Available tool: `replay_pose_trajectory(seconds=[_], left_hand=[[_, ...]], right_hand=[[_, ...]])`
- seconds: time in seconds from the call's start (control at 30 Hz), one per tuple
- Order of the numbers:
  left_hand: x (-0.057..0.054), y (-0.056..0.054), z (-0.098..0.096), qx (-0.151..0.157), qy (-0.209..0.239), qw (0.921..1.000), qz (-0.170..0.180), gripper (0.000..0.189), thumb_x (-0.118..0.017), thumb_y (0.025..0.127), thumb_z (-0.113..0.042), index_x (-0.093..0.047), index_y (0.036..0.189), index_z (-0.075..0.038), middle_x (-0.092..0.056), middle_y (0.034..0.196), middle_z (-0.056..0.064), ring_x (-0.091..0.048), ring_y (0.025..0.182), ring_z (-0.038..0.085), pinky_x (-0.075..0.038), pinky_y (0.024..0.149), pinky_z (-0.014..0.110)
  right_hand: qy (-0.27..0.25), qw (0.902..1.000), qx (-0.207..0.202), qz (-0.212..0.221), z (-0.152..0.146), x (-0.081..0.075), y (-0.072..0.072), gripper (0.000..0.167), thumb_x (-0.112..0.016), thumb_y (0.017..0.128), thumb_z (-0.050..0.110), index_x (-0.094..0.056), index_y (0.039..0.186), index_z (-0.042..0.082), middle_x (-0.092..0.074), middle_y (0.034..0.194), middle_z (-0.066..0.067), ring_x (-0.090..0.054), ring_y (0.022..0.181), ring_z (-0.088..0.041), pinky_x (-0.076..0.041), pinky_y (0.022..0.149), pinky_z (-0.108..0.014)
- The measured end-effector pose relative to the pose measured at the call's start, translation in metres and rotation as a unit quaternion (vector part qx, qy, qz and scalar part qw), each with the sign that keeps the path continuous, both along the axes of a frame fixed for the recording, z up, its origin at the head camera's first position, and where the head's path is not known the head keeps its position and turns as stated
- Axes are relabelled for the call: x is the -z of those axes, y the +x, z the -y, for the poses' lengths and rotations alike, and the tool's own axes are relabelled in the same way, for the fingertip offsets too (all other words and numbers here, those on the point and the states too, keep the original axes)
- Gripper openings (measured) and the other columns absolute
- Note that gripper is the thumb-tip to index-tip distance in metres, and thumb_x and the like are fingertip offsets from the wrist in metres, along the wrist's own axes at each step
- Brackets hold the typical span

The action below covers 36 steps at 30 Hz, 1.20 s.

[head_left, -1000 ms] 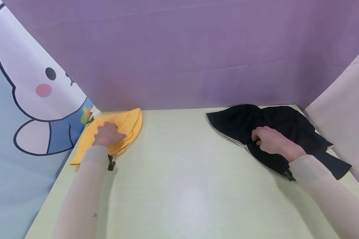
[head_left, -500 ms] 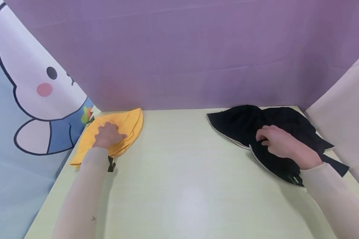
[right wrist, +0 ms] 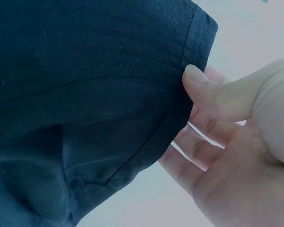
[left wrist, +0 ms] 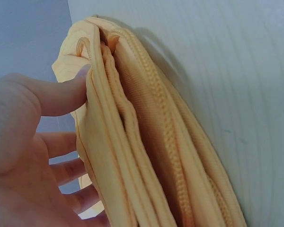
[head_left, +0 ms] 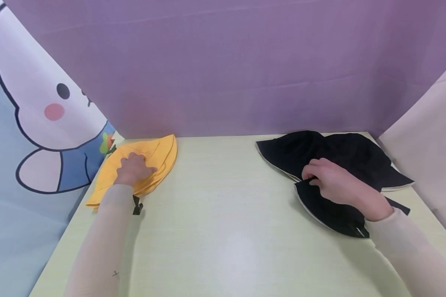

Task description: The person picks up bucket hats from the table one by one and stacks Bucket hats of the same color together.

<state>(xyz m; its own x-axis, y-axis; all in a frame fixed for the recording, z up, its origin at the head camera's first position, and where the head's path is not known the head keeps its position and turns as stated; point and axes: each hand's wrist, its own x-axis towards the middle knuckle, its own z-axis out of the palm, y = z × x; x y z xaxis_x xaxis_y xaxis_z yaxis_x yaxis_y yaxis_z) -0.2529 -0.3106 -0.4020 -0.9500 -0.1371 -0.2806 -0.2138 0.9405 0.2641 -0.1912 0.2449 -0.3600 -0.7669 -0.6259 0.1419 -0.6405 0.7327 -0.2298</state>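
Note:
In the head view, my left hand (head_left: pixel 134 170) rests with spread fingers on a yellow bucket hat (head_left: pixel 163 150) at the far left of the table. The left wrist view shows my thumb against stacked layers of its yellow brim (left wrist: pixel 146 156). At the right, my right hand (head_left: pixel 328 181) pinches the edge of a black hat (head_left: pixel 319 210) between thumb and fingers. The right wrist view has the thumb on top of its stitched black fabric (right wrist: pixel 113 94). A second black hat (head_left: pixel 357 152) lies just behind, partly overlapped by the held one.
A black strap end (head_left: pixel 137 205) sticks out under the yellow hat. The pale table (head_left: pixel 223 231) lies between the hats. A purple cloth wall (head_left: pixel 223 74) stands behind, a rabbit-print cloth (head_left: pixel 41 123) at the left, and a pale cloth (head_left: pixel 435 136) at the right.
My right hand has drawn the front black hat leftward and toward me, uncovering more of the black hat behind it. The left hand and the yellow hat have stayed in place.

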Motion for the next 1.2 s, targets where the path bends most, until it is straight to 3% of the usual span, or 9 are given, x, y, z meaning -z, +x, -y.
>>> replay_pose_trajectory(seconds=[0.57, 0.8, 1.03, 1.2], left_hand=[[0.001, 0.000, -0.001, 0.009, -0.007, 0.9999, -0.002, 0.075, -0.059, 0.099, -0.046, -0.041, 0.147, 0.009, -0.031, 0.141, 0.033, -0.029, 0.123, 0.054, -0.035, 0.099, 0.073], [0.002, 0.000, -0.002, 0.006, -0.009, 0.9999, 0.001, 0.076, -0.059, 0.099, -0.046, -0.039, 0.148, 0.009, -0.029, 0.142, 0.034, -0.028, 0.124, 0.054, -0.034, 0.100, 0.073], [0.001, 0.001, -0.002, 0.009, -0.011, 0.9999, -0.002, 0.076, -0.059, 0.100, -0.047, -0.040, 0.147, 0.009, -0.030, 0.141, 0.033, -0.028, 0.123, 0.054, -0.034, 0.099, 0.072], [0.002, 0.001, -0.002, 0.005, -0.010, 0.9999, -0.002, 0.075, -0.059, 0.100, -0.047, -0.040, 0.147, 0.008, -0.031, 0.141, 0.033, -0.029, 0.123, 0.054, -0.035, 0.099, 0.072]], right_hand=[[-0.013, 0.9991, -0.039, 0.011, 0.052, -0.004, 0.011, 0.033, -0.066, 0.085, -0.016, -0.069, 0.097, 0.014, -0.057, 0.091, 0.005, -0.049, 0.087, -0.014, -0.051, 0.078, -0.033], [0.018, 0.9948, -0.100, -0.008, 0.083, 0.004, 0.011, 0.032, -0.071, 0.082, -0.015, -0.067, 0.095, 0.013, -0.056, 0.088, 0.003, -0.054, 0.087, -0.018, -0.051, 0.078, -0.033], [0.060, 0.9891, -0.134, 0.016, 0.116, 0.011, 0.012, 0.031, -0.071, 0.081, -0.015, -0.068, 0.098, 0.012, -0.057, 0.089, 0.002, -0.055, 0.085, -0.019, -0.049, 0.074, -0.029], [0.072, 0.9837, -0.165, 0.009, 0.137, 0.017, 0.013, 0.033, -0.069, 0.080, -0.015, -0.067, 0.098, 0.012, -0.056, 0.088, 0.003, -0.051, 0.082, -0.017, -0.046, 0.072, -0.026]])
